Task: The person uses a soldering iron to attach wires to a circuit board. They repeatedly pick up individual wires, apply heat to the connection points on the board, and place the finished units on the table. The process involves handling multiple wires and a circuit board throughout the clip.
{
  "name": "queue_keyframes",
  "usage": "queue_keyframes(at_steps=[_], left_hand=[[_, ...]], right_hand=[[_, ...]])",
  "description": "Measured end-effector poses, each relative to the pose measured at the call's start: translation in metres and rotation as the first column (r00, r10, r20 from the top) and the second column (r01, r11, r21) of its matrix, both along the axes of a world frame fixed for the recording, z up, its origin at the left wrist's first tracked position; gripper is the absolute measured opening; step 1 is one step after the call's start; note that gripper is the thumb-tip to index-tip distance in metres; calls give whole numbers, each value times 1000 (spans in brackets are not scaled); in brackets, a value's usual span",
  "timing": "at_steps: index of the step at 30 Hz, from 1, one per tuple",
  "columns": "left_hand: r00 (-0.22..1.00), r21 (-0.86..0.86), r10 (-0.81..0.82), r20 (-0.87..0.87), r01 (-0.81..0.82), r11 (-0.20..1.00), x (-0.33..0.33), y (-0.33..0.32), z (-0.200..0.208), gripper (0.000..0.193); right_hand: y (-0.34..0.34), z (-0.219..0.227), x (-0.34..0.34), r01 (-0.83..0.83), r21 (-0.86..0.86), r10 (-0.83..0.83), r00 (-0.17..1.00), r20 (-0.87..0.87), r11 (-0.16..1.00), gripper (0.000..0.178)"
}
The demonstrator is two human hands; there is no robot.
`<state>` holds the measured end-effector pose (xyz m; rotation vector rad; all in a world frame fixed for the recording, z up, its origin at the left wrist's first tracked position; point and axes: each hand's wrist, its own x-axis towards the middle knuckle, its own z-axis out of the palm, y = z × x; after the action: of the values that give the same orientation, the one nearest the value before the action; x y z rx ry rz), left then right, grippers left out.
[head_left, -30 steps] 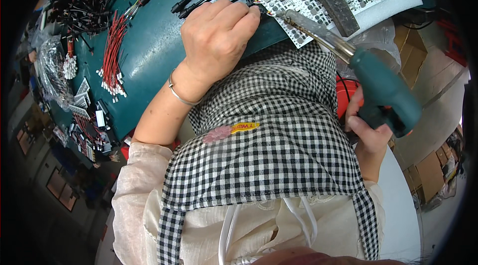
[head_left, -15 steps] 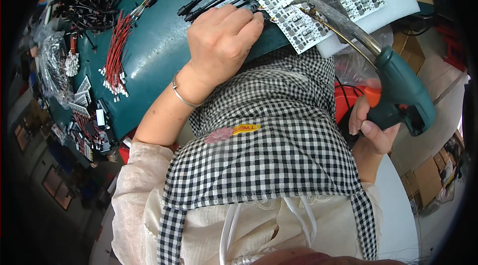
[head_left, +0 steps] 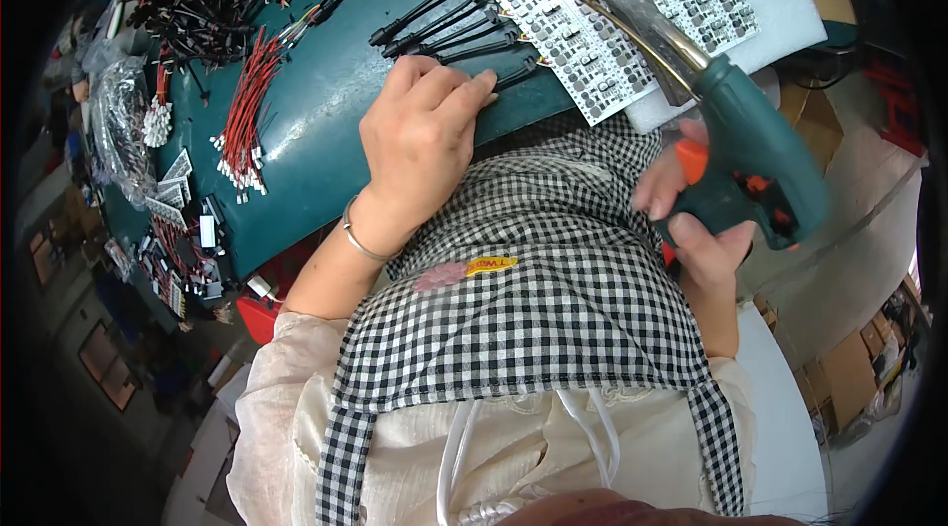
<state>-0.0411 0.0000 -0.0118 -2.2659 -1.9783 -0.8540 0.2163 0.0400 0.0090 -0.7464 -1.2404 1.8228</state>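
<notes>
At bench edge: right hand [head_left: 696, 220] clenched around green soldering gun [head_left: 755, 156], tip over component panel [head_left: 602, 12]; left hand [head_left: 420, 136] flat, fingers loosely spread, grasping nothing, beside black cables [head_left: 449, 22]. Progress apparently partial.

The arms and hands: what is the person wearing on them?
Both hands are bare, with no gloves. The left hand has a thin silver bangle round its wrist, and a loose cream sleeve covers the upper arm. The right hand shows no ring or bangle. A black-and-white checked apron lies between the arms.
</notes>
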Motion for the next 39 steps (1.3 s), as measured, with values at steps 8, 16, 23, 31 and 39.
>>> queue_keyframes(at_steps=[8,16,23,31,39], left_hand=[[998,24,52,-27,-51,998,-17,-2,-4,17],[991,-189,1,134,24,982,-37,-6,11,16],[943,-58,324,81,-320,946,-127,30,21,10],[790,214,500,-355,-452,866,-177,79,-14,11],[939,315,236,250,-310,897,-120,66,23,7]], right_hand=[[0,-27,-33,-129,160,125,992,34,979,59],[-3,-40,-37,-86,172,89,996,-8,981,66],[-3,-18,-23,48,159,-40,998,-51,986,68],[-5,-8,-13,28,211,-28,1000,0,977,68],[-3,-4,-3,74,216,-77,997,5,974,64]])
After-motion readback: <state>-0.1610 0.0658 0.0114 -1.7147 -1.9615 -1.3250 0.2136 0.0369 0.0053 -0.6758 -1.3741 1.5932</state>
